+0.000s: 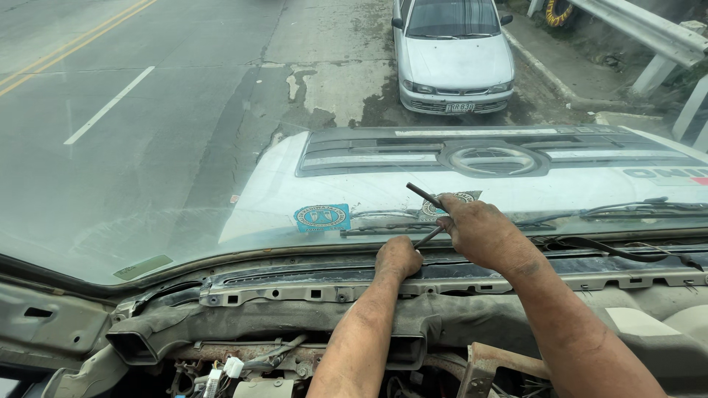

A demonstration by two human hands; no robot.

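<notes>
We see both hands just right of the frame's centre, at the foot of the windshield (184, 147): our right hand (478, 230) is closed around a thin dark rod (422, 193) whose long axis slants from upper left above the knuckles down to lower left, where its lower end meets our left hand (397, 256), a clenched fist resting on the metal rail (310, 289) of the stripped dashboard. The rod thus lies between the two hands, the right one higher and gripping it, the left one below. We count one rod, two hands, two round stickers on the glass and one silver car (453, 55) parked ahead at the upper middle.
</notes>
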